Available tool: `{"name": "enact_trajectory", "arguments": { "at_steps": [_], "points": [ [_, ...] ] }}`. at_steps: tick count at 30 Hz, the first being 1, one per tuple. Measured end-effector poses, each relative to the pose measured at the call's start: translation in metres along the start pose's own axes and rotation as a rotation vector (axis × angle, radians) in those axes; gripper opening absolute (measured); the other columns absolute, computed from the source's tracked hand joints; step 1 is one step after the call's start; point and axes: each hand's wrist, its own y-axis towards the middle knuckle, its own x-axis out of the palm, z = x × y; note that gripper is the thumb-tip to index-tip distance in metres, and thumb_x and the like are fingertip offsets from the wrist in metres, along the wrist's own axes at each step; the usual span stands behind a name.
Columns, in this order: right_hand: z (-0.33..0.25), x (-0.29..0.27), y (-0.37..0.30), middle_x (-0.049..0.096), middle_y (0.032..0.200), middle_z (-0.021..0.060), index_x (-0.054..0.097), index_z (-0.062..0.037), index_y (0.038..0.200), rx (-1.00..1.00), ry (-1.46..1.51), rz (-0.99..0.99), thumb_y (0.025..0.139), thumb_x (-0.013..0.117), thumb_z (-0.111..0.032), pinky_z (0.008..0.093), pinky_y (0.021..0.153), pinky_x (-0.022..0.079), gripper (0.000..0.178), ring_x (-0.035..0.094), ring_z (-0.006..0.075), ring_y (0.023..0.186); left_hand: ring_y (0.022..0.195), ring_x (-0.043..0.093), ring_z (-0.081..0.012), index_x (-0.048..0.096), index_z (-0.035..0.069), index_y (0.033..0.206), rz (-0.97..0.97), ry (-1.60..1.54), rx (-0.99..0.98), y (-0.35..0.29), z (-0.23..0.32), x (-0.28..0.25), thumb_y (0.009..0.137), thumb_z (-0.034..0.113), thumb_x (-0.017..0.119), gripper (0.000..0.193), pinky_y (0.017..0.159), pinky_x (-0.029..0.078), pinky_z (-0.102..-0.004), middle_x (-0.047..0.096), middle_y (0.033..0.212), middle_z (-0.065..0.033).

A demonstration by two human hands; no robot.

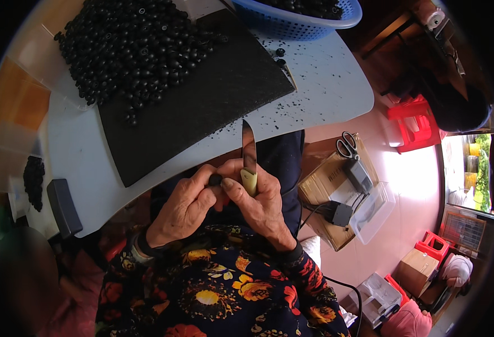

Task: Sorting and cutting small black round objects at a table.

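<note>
My left hand (181, 209) pinches a small round black part (215, 180) between its fingers, just beyond the table's near edge. Beside it, my right hand (265, 209) is closed around a small knife (249, 147) with a pale yellow-green handle, its blade pointing up and away from me. The right thumb reaches across to the black part. A large pile of similar black parts (129, 53) lies on and beside a dark mat (196, 98) on the white table (331, 78). Small black scraps are strewn along the mat's right side.
A blue perforated basket (294, 27) of black parts stands at the far right of the table. On the floor to my right, a cardboard box (325, 180) bears scissors (347, 145), black adapters and a clear plastic tub (373, 212). Red stools (415, 124) stand farther off.
</note>
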Motion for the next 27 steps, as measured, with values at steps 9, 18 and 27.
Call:
{"name": "enact_trajectory", "arguments": {
  "at_steps": [9, 18, 27],
  "points": [
    [-0.004, -0.004, 0.014, 0.06, 0.073, 0.0031, 0.056, 0.0025, 0.098, 0.092, 0.007, 0.02, 0.094, 0.058, -0.011, 0.0204, 0.056, 0.042, 0.015, 0.057, 0.009, 0.062, 0.065, 0.051, -0.0153, 0.049, 0.0, 0.098, -0.003, 0.093, -0.09, 0.008, 0.009, -0.008, 0.095, 0.022, 0.042, 0.023, 0.062, 0.04, -0.0289, 0.054, 0.068, -0.0069],
    [-0.003, -0.011, 0.019, 0.061, 0.07, 0.0044, 0.056, 0.0002, 0.093, -0.014, -0.279, 0.0, 0.093, 0.062, -0.021, 0.0223, 0.057, 0.044, 0.022, 0.058, 0.0087, 0.063, 0.065, 0.05, -0.0212, 0.048, -0.001, 0.099, -0.019, 0.175, 0.078, 0.017, 0.004, -0.007, 0.091, 0.008, 0.045, 0.013, 0.061, 0.041, -0.0342, 0.05, 0.071, -0.0122],
    [-0.001, -0.015, 0.017, 0.059, 0.069, 0.0028, 0.055, 0.0005, 0.095, 0.035, -0.27, 0.145, 0.093, 0.054, -0.005, 0.0222, 0.056, 0.044, 0.006, 0.055, 0.0091, 0.059, 0.058, 0.053, -0.0155, 0.052, 0.0, 0.096, -0.038, 0.094, -0.097, 0.02, 0.011, -0.004, 0.092, 0.021, 0.041, 0.025, 0.057, 0.042, -0.0313, 0.057, 0.066, -0.0073]
  ]
}}
